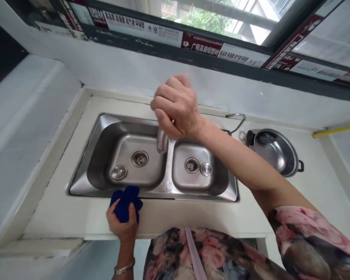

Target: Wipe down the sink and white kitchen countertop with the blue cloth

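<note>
Left hand [121,227] gripping blue cloth [125,204] at front edge of steel sink [166,193]; right hand [176,107] closed, right above faucet [162,140].

A hand can drop straight into the larger basin [125,163] of the steel sink. The stubby faucet [162,140] stands between the basins, right under the right hand [176,107], and the right forearm [236,159] crosses above the smaller basin's far corner. The left hand [121,229] and blue cloth [125,204] crowd the near rim. A steel pan [275,151] obstructs the worktop [309,202] rightward.
</note>
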The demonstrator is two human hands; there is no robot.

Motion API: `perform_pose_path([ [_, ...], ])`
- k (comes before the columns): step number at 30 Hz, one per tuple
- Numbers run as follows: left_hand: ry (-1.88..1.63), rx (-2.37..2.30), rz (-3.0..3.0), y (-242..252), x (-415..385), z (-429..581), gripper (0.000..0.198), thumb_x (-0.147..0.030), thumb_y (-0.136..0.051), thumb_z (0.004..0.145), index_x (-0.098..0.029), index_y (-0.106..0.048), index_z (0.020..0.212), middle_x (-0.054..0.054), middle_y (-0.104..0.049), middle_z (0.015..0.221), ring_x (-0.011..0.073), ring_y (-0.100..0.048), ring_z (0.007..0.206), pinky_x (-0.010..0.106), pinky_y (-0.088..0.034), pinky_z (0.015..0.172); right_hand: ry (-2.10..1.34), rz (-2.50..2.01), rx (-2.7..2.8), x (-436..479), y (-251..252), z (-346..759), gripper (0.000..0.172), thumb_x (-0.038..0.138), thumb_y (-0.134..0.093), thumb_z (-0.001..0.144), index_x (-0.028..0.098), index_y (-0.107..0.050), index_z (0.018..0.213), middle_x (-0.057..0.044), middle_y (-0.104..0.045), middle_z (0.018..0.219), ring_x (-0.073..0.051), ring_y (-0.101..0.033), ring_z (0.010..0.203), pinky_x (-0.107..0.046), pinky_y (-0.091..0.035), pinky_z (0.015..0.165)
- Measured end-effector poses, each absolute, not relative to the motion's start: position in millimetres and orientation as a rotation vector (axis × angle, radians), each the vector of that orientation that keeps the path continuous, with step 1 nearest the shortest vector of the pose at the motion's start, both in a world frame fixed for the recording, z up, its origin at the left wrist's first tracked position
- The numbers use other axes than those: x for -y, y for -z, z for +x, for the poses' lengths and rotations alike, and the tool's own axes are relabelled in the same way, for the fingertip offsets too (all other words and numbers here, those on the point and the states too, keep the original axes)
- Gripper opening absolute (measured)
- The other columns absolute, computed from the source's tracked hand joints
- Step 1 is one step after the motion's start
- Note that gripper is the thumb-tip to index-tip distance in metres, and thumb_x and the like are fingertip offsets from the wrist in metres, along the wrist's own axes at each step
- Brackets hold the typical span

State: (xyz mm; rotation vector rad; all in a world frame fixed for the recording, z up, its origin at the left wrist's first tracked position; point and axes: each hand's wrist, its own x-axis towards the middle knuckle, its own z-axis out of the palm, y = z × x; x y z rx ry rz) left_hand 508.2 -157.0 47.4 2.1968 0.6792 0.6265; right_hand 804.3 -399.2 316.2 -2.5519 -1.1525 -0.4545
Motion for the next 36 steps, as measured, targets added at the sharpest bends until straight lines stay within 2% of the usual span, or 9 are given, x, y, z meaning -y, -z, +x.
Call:
perform_pose_path([
  [5,-0.619,-0.662,2.209,-49.6,158.1,506.3,0.057,-0.053,-0.072,0.085,-0.013,-0.063,0.124,0.015,-0.065,0.118,0.0298,-0.064,0.11,0.049,-0.052,0.101,0.685,-2.617,1.512,380.3,-333.7,834.2,0.058,0.07,-0.038,0.103,0.024,-0.058,0.133,-0.006,-0.061,0.132,-0.027,-0.059,0.116,-0.051,-0.048,0.11],
  [11,-0.667,-0.662,2.239,-46.6,157.5,504.8,0.058,-0.053,-0.073,0.084,-0.013,-0.064,0.124,0.015,-0.066,0.118,0.0309,-0.064,0.111,0.049,-0.052,0.102,0.562,-2.738,0.851,331.6,-334.9,870.9,0.047,0.058,-0.045,0.105,0.017,-0.062,0.122,-0.005,-0.063,0.133,-0.027,-0.058,0.132,-0.025,-0.055,0.099],
  [14,-0.654,-0.69,2.227,-43.8,157.0,504.4,0.06,-0.054,-0.075,0.082,-0.014,-0.065,0.125,0.015,-0.066,0.119,0.031,-0.065,0.11,0.049,-0.053,0.101,0.52,-2.621,0.695,311.7,-333.7,888.7,0.045,0.048,-0.031,0.11,0.015,-0.062,0.114,-0.004,-0.063,0.132,-0.029,-0.052,0.142,-0.017,-0.054,0.091],
  [20,-0.643,-0.696,2.211,-40.5,154.2,505.2,0.065,-0.056,-0.075,0.08,-0.014,-0.064,0.127,0.015,-0.066,0.118,0.0326,-0.064,0.11,0.051,-0.053,0.102,0.468,-2.574,0.923,351.9,-335.3,869.3,0.031,0.027,-0.052,0.107,0.015,-0.054,0.136,-0.006,-0.054,0.152,-0.028,-0.034,0.153,-0.034,-0.042,0.121],
  [22,-0.654,-0.684,2.228,-40.2,153.1,506.3,0.065,-0.057,-0.075,0.08,-0.013,-0.065,0.127,0.016,-0.066,0.117,0.0336,-0.065,0.109,0.053,-0.053,0.101,0.525,-2.443,1.128,386.0,-305.9,830.9,0.033,0.025,-0.041,0.109,0.019,-0.056,0.137,-0.006,-0.052,0.155,-0.026,-0.026,0.158,-0.044,-0.034,0.128],
  [26,-0.666,-0.669,2.249,-39.5,151.9,507.9,0.067,-0.059,-0.074,0.079,-0.011,-0.066,0.126,0.018,-0.068,0.117,0.0342,-0.066,0.108,0.053,-0.054,0.1,-0.06,-2.574,1.084,473.9,-191.3,742.8,0.029,0.025,-0.046,0.103,0.021,-0.067,0.122,-0.013,-0.067,0.133,-0.027,-0.06,0.128,-0.049,-0.051,0.11],
  [29,-0.67,-0.682,2.251,-41.1,152.0,508.7,0.069,-0.061,-0.073,0.078,-0.01,-0.066,0.124,0.018,-0.068,0.115,0.0343,-0.066,0.106,0.053,-0.055,0.098,-0.716,-2.883,0.172,534.9,-104.2,698.1,0.047,0.022,-0.047,0.101,0.02,-0.05,0.148,-0.017,-0.051,0.153,-0.026,-0.055,0.135,-0.041,-0.049,0.11],
  [32,-0.677,-0.718,2.244,-44.9,152.5,509.7,0.07,-0.061,-0.074,0.077,-0.009,-0.067,0.123,0.018,-0.068,0.114,0.0346,-0.066,0.105,0.053,-0.055,0.096,-0.931,-2.89,-0.286,572.9,-47.2,673.8,0.063,0.025,-0.053,0.099,0.014,-0.036,0.159,-0.027,-0.043,0.155,-0.034,-0.058,0.13,-0.047,-0.051,0.103],
  [36,-0.684,-0.74,2.242,-48.5,152.7,510.8,0.07,-0.06,-0.076,0.073,-0.01,-0.067,0.122,0.017,-0.067,0.112,0.0342,-0.065,0.103,0.055,-0.055,0.096,-0.996,-2.829,-0.461,589.3,-5.2,657.1,0.063,0.026,-0.053,0.1,0.021,-0.035,0.16,-0.022,-0.046,0.153,-0.032,-0.055,0.131,-0.04,-0.048,0.103],
])
